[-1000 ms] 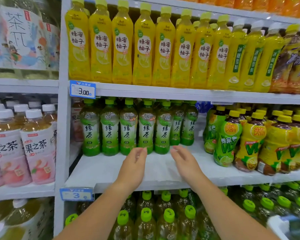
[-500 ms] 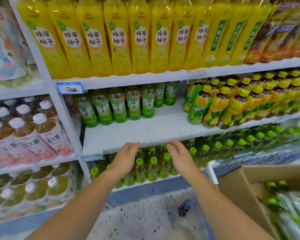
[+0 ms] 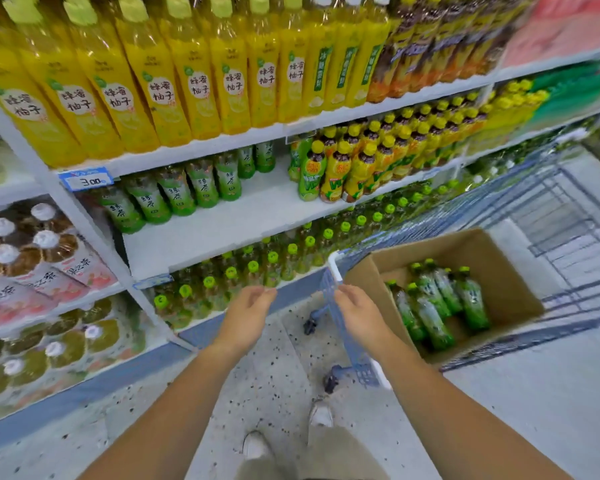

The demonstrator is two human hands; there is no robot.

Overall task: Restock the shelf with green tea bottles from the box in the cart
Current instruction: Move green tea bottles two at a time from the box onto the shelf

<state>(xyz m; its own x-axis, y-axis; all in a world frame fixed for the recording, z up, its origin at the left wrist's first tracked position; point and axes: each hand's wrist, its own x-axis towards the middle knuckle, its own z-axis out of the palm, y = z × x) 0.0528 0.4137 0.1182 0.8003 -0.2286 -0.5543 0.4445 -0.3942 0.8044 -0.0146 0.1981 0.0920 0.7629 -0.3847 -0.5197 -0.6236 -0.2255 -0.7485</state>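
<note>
Now, your L hand (image 3: 246, 317): grip loose, fingers half-curled, holding nothing, over the floor betw. shelf & cart.
Your R hand (image 3: 359, 313): grip loose, empty, at the cart's near end; can't tell if it touches.
Green tea bottles (image 3: 437, 303): lying in the box, caps pointing away from you.
Box (image 3: 499, 271): open cardboard, inside the cart (image 3: 568, 216).
Shelf (image 3: 222, 233): white; standing row (image 3: 174, 195) of green tea at back left.

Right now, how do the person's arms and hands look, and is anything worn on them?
The left hand and right hand wear no gloves, and I see no watch, bracelet or ring. The arms behind them are bare, with no sleeve in view.
</note>
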